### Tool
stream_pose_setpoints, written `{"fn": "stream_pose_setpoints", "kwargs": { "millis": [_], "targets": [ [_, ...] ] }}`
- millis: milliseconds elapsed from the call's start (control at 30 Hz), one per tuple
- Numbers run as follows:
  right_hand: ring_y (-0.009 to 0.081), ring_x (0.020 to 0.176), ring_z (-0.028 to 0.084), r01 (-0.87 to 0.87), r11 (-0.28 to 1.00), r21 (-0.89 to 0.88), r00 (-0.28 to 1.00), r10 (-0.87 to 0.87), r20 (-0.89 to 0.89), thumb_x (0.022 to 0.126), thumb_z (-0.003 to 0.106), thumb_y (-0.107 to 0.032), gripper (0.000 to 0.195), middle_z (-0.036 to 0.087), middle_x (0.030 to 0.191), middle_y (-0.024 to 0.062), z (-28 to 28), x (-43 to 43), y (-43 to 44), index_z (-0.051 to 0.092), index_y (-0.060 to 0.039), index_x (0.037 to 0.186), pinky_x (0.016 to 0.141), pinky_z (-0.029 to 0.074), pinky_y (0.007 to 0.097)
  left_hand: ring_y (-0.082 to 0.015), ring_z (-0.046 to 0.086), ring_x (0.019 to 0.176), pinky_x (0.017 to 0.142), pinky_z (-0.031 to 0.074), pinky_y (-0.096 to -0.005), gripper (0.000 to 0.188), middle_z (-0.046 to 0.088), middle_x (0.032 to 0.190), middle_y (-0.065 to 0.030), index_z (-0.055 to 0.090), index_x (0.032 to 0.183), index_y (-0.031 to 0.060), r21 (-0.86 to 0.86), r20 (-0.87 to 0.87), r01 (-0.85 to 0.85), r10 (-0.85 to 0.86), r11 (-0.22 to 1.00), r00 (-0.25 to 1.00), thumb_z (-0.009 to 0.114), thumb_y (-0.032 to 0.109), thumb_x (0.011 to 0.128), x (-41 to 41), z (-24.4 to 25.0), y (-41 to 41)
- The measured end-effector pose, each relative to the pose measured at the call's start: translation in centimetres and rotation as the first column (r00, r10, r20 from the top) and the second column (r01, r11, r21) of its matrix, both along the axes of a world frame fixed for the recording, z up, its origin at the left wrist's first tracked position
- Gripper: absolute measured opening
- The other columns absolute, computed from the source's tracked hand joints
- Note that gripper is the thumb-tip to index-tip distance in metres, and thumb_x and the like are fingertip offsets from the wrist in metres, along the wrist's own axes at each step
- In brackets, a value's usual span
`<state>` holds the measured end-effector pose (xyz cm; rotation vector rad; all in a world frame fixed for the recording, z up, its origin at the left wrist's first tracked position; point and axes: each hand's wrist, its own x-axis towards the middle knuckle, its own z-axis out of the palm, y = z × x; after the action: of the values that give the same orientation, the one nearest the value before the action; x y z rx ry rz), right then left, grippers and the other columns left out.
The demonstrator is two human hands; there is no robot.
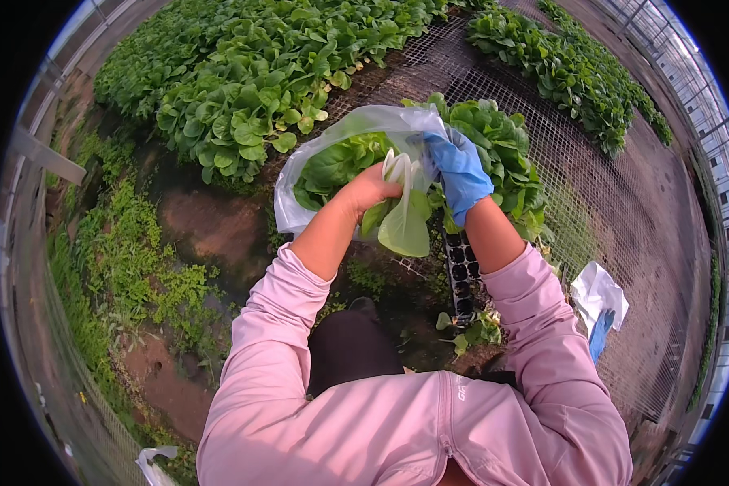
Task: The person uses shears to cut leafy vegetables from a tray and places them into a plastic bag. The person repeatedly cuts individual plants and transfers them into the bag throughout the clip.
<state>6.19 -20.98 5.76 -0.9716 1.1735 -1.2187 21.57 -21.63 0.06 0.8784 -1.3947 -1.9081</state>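
Note:
My bare left hand [369, 189] reaches over a clear plastic bag [364, 115], its fingers closed around the pale stems of several leaves [408, 228]. Those leaves hang with their blades toward me. Inside the bag lie more green leaves [340, 161]. A blue glove covers my right hand [460, 173], which pinches the bag's right rim and keeps its mouth spread. Just beyond that hand stand leafy green plants [501, 152]. Below it is a black cell tray [460, 267], with plants covering its far part.
Dense rows of leafy greens [267, 73] fill the far left, with another row [571, 79] at far right. White mesh netting [559, 140] covers the ground. A crumpled white bag [596, 291] and a blue glove [601, 334] lie at right. A metal bar [48, 155] juts in from the left.

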Motion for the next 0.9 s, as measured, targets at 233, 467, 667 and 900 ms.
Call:
{"fn": "stream_pose_setpoints", "kwargs": {
  "millis": [233, 467, 667, 900],
  "targets": [
    [0.0047, 0.068, 0.047, -0.178, 0.984, -0.009, 0.966, 0.173, -0.193, 0.083, 0.056, -0.03, 0.034, 0.058, 0.079, -0.0019, 1.5, 0.9, 3.5, 0.059, -0.0002, 0.099, 0.061, 0.041, 0.0205, -0.0171, 0.058, 0.087, 0.078, 0.046, -0.03, 0.034, 0.059, 0.094, -0.0072, 0.051, 0.105, 0.0004, 0.14, -0.089, -0.005, 0.017, 0.99, 0.996, 0.051, -0.001, 0.071, 0.3, 2.0, 0.6],
    [0.0022, 0.061, 0.041, -0.274, 0.961, -0.036, 0.905, 0.245, -0.347, 0.085, 0.055, -0.022, 0.028, 0.053, 0.076, -0.0062, 0.9, 1.0, 5.3, 0.056, -0.0039, 0.106, 0.054, 0.034, 0.0166, -0.0161, 0.05, 0.1, 0.083, 0.042, -0.0309, 0.041, 0.053, 0.107, -0.0069, 0.042, 0.117, 0.0051, -0.56, 0.284, -0.264, 0.48, 0.786, 0.83, 0.055, 0.013, 0.079, -4.1, -9.8, -3.4],
    [0.0189, 0.062, 0.052, -0.266, 0.928, -0.262, 0.871, 0.115, -0.478, 0.081, 0.056, -0.022, 0.021, 0.058, 0.071, 0.0063, 0.7, 1.5, 9.2, 0.059, -0.0063, 0.094, 0.06, 0.043, 0.0286, -0.0242, 0.041, 0.114, 0.094, 0.03, -0.0429, 0.037, 0.044, 0.122, -0.0086, 0.045, 0.12, 0.0116, -0.719, 0.638, 0.415, 0.766, 0.558, 0.075, 0.041, 0.023, 0.085, -2.6, -8.1, -2.0],
    [0.0322, 0.057, 0.056, -0.517, 0.81, -0.276, 0.499, 0.023, -0.866, 0.078, 0.056, -0.028, 0.017, 0.057, 0.066, 0.011, -0.6, 4.1, 13.1, 0.054, -0.0131, 0.088, 0.049, 0.045, 0.0391, -0.0222, 0.044, 0.108, 0.093, 0.029, -0.0458, 0.044, 0.047, 0.12, -0.0084, 0.045, 0.117, 0.0066, -0.621, 0.725, 0.215, 0.45, 0.754, 0.521, 0.038, 0.037, 0.087, -0.4, -11.7, -2.4]
  ]
}}
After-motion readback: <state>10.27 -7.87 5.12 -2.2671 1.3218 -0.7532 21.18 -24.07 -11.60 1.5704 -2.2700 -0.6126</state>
